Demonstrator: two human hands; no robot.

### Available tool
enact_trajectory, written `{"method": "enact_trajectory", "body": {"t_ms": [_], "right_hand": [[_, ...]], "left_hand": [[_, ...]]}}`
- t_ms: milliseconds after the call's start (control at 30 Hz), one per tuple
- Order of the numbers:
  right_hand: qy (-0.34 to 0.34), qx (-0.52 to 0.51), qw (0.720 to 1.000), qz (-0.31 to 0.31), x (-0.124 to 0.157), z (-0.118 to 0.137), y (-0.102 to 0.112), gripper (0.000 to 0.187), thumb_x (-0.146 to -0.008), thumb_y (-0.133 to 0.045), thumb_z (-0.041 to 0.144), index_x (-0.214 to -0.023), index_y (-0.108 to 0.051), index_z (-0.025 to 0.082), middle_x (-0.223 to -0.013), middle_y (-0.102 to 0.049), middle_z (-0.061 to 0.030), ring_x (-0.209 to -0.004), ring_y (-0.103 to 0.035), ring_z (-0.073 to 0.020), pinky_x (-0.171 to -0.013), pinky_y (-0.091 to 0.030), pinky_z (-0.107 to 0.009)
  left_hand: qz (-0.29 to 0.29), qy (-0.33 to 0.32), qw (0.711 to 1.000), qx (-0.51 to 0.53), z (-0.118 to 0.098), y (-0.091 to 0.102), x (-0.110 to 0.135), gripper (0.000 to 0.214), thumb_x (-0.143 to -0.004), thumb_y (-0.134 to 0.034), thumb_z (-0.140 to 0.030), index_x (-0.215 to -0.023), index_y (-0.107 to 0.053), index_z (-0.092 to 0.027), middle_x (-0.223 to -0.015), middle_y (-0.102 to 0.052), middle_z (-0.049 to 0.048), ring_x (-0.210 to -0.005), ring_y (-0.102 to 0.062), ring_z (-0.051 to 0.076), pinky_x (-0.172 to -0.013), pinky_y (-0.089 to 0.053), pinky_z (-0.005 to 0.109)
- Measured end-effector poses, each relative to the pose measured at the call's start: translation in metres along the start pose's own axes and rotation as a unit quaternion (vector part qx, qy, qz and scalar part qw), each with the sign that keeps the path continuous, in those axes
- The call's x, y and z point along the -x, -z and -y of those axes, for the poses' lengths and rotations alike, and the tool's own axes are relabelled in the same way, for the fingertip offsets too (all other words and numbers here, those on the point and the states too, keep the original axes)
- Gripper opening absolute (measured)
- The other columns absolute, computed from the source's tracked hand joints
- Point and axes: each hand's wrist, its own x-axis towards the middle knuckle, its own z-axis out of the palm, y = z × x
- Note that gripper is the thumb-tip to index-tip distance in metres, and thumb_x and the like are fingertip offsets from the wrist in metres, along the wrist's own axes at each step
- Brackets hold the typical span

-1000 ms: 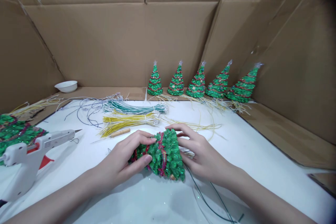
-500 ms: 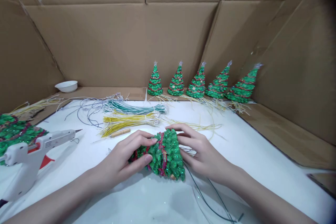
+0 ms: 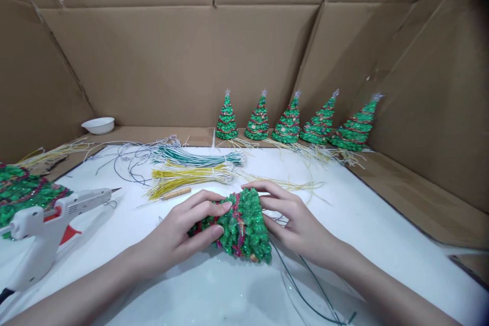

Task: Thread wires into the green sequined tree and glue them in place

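Observation:
A small green glittery tree (image 3: pixel 240 226) with red tinsel bands lies on its side on the white table (image 3: pixel 367 214). My left hand (image 3: pixel 183 232) wraps its narrow end, thumb below and fingers on top. At the tree's wide base my right hand (image 3: pixel 296 219) presses with curled fingers. Thin dark wires (image 3: pixel 301 285) trail from the base toward the near edge.
A white glue gun (image 3: pixel 46 219) stands at the left beside a pile of green trees (image 3: pixel 19 191). Bundles of yellow wires (image 3: pixel 187 178) and green wires (image 3: pixel 198 157) lie behind my hands. Several finished trees (image 3: pixel 288 122) line the cardboard back wall; a white bowl (image 3: pixel 98 125) sits far left.
Both hands stay on the tree; my right fingers have shifted slightly at its base. The view has drifted a little.

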Motion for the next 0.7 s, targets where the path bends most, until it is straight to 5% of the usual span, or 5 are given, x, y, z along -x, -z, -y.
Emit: {"method": "enact_trajectory", "body": {"t_ms": [700], "right_hand": [[-0.014,-0.013,1.000,-0.006,-0.0010,-0.0021,0.0013,0.023,-0.092,-0.051,0.020,-0.104,-0.069,0.022,-0.120,-0.061,-0.0080,-0.110,-0.059,-0.0185,-0.094,-0.048,-0.034]], "left_hand": [[-0.007,0.030,0.999,0.011,0.0007,-0.0037,0.0021,0.033,-0.095,-0.047,-0.021,-0.126,-0.040,-0.030,-0.124,-0.052,0.0026,-0.114,-0.050,0.017,-0.097,-0.041,0.031]]}}
